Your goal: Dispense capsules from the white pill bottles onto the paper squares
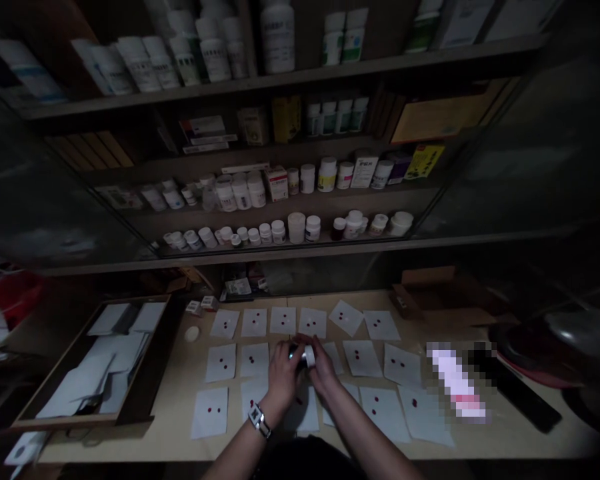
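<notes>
Shelf bottles [327,175]: labels illegible | my left hand [282,375] grasps a small bottle [309,356] | my right hand [324,371] curls alongside, grip indeterminable

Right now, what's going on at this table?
A person holds a small bottle in the left hand, its white end facing the right hand, which is cupped close to it; whether the right grips it is unclear. Around the hands, white paper squares lie in three rows, many bearing dark red pills. A round white lid lies on the tabletop to the left, near a wooden tray of paper sheets.
</notes>
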`<act>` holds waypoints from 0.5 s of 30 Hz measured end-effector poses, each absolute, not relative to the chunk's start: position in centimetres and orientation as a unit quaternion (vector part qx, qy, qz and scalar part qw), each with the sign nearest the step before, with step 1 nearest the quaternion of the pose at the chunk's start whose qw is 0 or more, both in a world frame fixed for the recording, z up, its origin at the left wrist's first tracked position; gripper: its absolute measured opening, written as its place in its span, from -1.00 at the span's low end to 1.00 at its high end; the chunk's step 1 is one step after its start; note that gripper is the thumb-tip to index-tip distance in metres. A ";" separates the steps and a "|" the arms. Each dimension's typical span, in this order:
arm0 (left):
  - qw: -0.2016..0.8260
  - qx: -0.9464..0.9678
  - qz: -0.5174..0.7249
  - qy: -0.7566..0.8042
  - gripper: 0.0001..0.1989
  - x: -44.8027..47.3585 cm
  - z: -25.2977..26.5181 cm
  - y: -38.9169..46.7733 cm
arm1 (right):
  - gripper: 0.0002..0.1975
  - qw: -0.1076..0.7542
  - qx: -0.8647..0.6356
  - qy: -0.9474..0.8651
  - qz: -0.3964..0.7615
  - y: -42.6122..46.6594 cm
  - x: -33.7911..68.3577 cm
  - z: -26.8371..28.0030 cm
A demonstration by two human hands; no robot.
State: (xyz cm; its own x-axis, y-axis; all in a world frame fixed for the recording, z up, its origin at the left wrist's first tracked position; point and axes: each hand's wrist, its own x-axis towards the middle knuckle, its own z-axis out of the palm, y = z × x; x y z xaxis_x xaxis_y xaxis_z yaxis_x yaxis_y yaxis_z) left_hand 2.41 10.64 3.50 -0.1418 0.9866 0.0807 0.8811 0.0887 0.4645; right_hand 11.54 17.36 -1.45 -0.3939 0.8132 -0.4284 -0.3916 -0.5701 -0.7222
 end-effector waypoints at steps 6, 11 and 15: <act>0.088 0.653 0.199 0.726 -0.24 2.9 3.6 10.0 | -0.56 0.402 -0.418 -0.280 0.765 17.0 11.6 -1.3; 0.119 0.628 0.221 0.736 -0.25 2.6 3.1 9.0 | -0.48 0.364 -0.403 -0.304 0.783 15.9 11.5 -2.2; 0.126 0.606 0.253 0.744 -0.26 2.3 2.5 8.1 | -0.47 0.320 -0.370 -0.283 0.825 16.2 11.7 -1.9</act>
State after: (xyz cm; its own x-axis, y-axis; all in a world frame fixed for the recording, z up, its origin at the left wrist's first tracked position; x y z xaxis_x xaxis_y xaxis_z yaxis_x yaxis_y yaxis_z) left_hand 2.31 8.13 2.52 -0.2338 0.9650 0.1191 0.8377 0.1377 0.5286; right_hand 11.69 16.16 -1.93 -0.5218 0.7370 -0.4296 -0.3180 -0.6353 -0.7037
